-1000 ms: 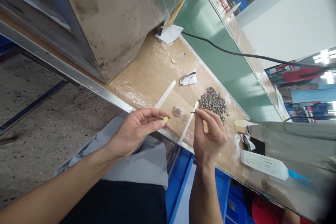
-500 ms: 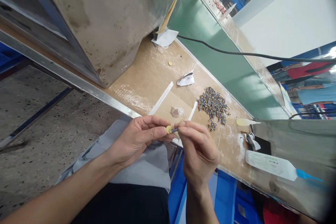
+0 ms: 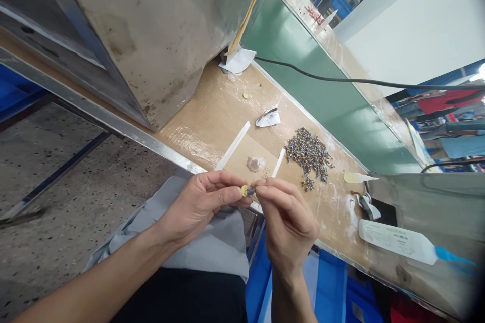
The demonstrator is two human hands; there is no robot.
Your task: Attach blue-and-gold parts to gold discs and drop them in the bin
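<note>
My left hand (image 3: 206, 199) pinches a small yellow disc (image 3: 244, 191) between thumb and forefinger. A small blue-and-metal piece (image 3: 250, 191) meets the disc; the fingertips of my right hand (image 3: 286, 217) are closed on its other end. Whether the two pieces are joined I cannot tell. Just beyond my fingers, a small clear round dish (image 3: 255, 163) sits on the work surface with tiny bits beside it. To the right of it lies a heap of small blue and brass-coloured parts (image 3: 308, 154).
White tape strips (image 3: 232, 145) mark the brown tabletop (image 3: 212, 111). A folded white scrap (image 3: 268, 117) and another yellow disc (image 3: 245, 96) lie farther back. A dropper bottle (image 3: 358, 177) and a large white bottle (image 3: 397, 241) lie at right. A metal box (image 3: 151, 35) stands left.
The view has shifted slightly. Both hands keep their pinches near the same spot, and the blue piece shows a little more clearly against the yellow disc.
</note>
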